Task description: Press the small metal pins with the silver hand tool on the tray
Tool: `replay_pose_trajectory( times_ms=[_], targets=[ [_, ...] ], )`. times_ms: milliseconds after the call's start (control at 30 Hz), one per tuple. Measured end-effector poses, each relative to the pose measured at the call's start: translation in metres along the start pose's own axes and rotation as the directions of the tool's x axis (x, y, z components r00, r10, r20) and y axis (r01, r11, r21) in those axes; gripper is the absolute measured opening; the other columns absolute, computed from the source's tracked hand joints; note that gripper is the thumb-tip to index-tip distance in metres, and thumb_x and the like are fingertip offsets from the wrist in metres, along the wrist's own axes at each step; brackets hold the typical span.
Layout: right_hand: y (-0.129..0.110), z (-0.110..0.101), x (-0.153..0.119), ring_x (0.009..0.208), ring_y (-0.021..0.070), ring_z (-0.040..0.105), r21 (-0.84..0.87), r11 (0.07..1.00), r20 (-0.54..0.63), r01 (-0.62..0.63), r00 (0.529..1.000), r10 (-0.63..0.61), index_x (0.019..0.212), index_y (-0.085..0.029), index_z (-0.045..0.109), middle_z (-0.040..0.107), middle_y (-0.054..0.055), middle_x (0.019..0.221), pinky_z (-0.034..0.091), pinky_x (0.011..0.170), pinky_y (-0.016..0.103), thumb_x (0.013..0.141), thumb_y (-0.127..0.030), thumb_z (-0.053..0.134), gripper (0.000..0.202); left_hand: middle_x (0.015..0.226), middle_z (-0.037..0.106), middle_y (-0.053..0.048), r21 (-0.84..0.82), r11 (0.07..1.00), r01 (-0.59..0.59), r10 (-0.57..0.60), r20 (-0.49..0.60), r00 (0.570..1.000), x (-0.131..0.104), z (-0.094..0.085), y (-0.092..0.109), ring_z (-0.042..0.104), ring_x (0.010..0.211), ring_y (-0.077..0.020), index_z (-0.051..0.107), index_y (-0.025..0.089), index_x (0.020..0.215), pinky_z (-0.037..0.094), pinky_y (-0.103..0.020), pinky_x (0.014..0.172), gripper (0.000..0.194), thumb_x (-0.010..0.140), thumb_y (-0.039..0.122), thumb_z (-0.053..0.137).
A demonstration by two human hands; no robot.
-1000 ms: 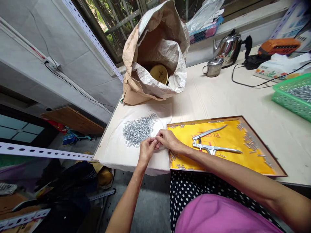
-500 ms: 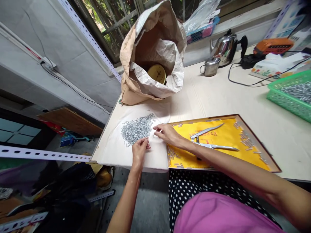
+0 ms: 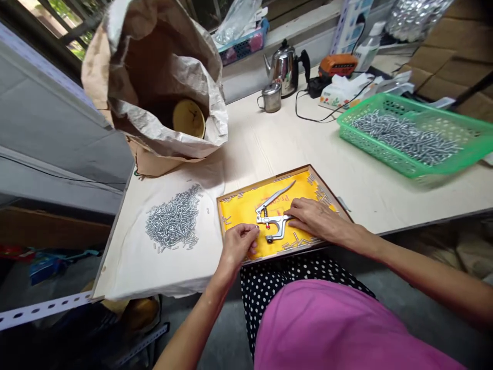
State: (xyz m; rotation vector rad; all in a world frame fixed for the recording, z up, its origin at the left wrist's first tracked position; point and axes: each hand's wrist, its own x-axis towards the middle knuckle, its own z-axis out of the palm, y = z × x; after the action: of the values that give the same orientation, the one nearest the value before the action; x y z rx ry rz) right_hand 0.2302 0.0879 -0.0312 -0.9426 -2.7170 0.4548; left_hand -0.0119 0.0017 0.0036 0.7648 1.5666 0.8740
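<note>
In the head view, a pair of silver hand pliers with a C-shaped jaw and a spring lies over a yellow-lined shallow tray. The fingers of my right hand close round its lower handle; the upper handle slants away, spread apart. My left hand is beside the jaw at the tray's left front, thumb and fingertips pinched together. What sits in that pinch is too small to make out. Small metal pins lie scattered along the tray's edges. A heap of short silver pins is to the left on white cloth.
A large open paper sack with a round yellowish container inside stands at the back left. To the right is a green basket of metal pins. Behind are a metal cup, a kettle and a tissue box.
Both hands have moved from the pin heap to the tray. My right hand has taken hold of the pliers' lower handle, and the pliers have turned. The view has swung right.
</note>
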Motion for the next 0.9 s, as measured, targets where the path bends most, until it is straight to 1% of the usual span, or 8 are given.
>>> replay_pose_trajectory(
  times_ms=[100, 200, 300, 433, 567, 733, 800, 900],
  targets=[
    [0.002, -0.001, -0.003, 0.088, 0.022, 0.057, 0.033, 0.999, -0.005, 0.025, 1.0, -0.025, 0.106, -0.017, 0.07, 0.063, 0.01, 0.096, 0.045, 0.079, 0.035, 0.098, -0.028, 0.057, 0.019, 0.046, 0.054, 0.004, 0.068, 0.993, 0.1, -0.103, 0.05, 0.993, 0.007, 0.009, -0.001, 0.043, 0.035, -0.0065, 0.066, 0.015, 0.066, 0.031, -0.019, 0.036, 0.034, 0.067, 0.043, 0.084],
    [0.004, 0.0, -0.006, 0.086, 0.0206, 0.056, 0.037, 0.999, -0.005, 0.01, 1.0, -0.01, 0.1, -0.018, 0.069, 0.062, 0.009, 0.095, 0.043, 0.078, 0.034, 0.101, -0.024, 0.049, 0.021, 0.042, 0.05, 0.005, 0.133, 0.976, 0.175, -0.183, 0.05, 0.982, 0.011, 0.015, 0.002, 0.038, 0.033, -0.0055, 0.063, 0.016, 0.059, 0.026, -0.019, 0.035, 0.036, 0.067, 0.044, 0.083],
    [0.008, 0.003, -0.008, 0.083, 0.0196, 0.053, 0.061, 0.998, -0.012, -0.007, 1.0, 0.008, 0.093, -0.017, 0.067, 0.062, 0.009, 0.093, 0.042, 0.075, 0.033, 0.101, -0.018, 0.042, 0.026, 0.04, 0.049, 0.005, 0.187, 0.954, 0.233, -0.243, 0.033, 0.969, 0.013, 0.02, 0.009, 0.038, 0.033, -0.0048, 0.061, 0.016, 0.057, 0.025, -0.018, 0.036, 0.036, 0.067, 0.043, 0.083],
    [0.007, -0.001, -0.008, 0.082, 0.0197, 0.052, 0.112, 0.994, -0.001, -0.002, 1.0, 0.002, 0.09, -0.016, 0.065, 0.062, 0.01, 0.092, 0.041, 0.074, 0.033, 0.099, -0.013, 0.043, 0.024, 0.041, 0.05, 0.006, 0.262, 0.914, 0.309, -0.327, 0.028, 0.945, 0.016, 0.022, 0.02, 0.039, 0.034, -0.0047, 0.061, 0.015, 0.06, 0.027, -0.017, 0.036, 0.032, 0.071, 0.037, 0.081],
    [0.002, -0.007, -0.009, 0.084, 0.0204, 0.052, 0.142, 0.99, 0.009, -0.022, 1.0, 0.021, 0.092, -0.015, 0.064, 0.061, 0.01, 0.093, 0.041, 0.076, 0.033, 0.098, -0.01, 0.043, 0.022, 0.04, 0.049, 0.006, 0.308, 0.888, 0.343, -0.373, 0.045, 0.927, 0.018, 0.024, 0.028, 0.038, 0.034, -0.0044, 0.058, 0.015, 0.059, 0.026, -0.017, 0.036, 0.03, 0.076, 0.03, 0.078],
    [-0.001, -0.003, -0.013, 0.087, 0.021, 0.052, 0.162, 0.986, -0.025, -0.032, 0.999, 0.037, 0.094, -0.016, 0.062, 0.062, 0.009, 0.096, 0.041, 0.079, 0.034, 0.097, -0.009, 0.046, 0.017, 0.039, 0.049, 0.006, 0.33, 0.871, 0.364, -0.393, 0.023, 0.919, 0.018, 0.027, 0.029, 0.037, 0.033, -0.0042, 0.058, 0.015, 0.059, 0.027, -0.016, 0.036, 0.028, 0.082, 0.022, 0.072],
    [-0.001, -0.002, -0.013, 0.086, 0.0208, 0.052, 0.146, 0.989, -0.032, -0.033, 0.999, 0.038, 0.092, -0.017, 0.061, 0.062, 0.009, 0.095, 0.041, 0.078, 0.034, 0.096, -0.009, 0.048, 0.016, 0.039, 0.049, 0.006, 0.349, 0.86, 0.373, -0.409, 0.035, 0.912, 0.019, 0.026, 0.029, 0.037, 0.033, -0.0044, 0.057, 0.015, 0.059, 0.027, -0.017, 0.036, 0.029, 0.084, 0.021, 0.069],
    [-0.002, -0.003, -0.013, 0.086, 0.0204, 0.052, 0.13, 0.991, -0.026, -0.029, 0.999, 0.033, 0.091, -0.017, 0.06, 0.062, 0.009, 0.094, 0.04, 0.077, 0.033, 0.096, -0.009, 0.048, 0.015, 0.039, 0.049, 0.006, 0.39, 0.837, 0.383, -0.449, 0.089, 0.889, 0.024, 0.022, 0.029, 0.039, 0.032, -0.005, 0.058, 0.015, 0.06, 0.029, -0.018, 0.037, 0.029, 0.086, 0.024, 0.069]
  ],
)
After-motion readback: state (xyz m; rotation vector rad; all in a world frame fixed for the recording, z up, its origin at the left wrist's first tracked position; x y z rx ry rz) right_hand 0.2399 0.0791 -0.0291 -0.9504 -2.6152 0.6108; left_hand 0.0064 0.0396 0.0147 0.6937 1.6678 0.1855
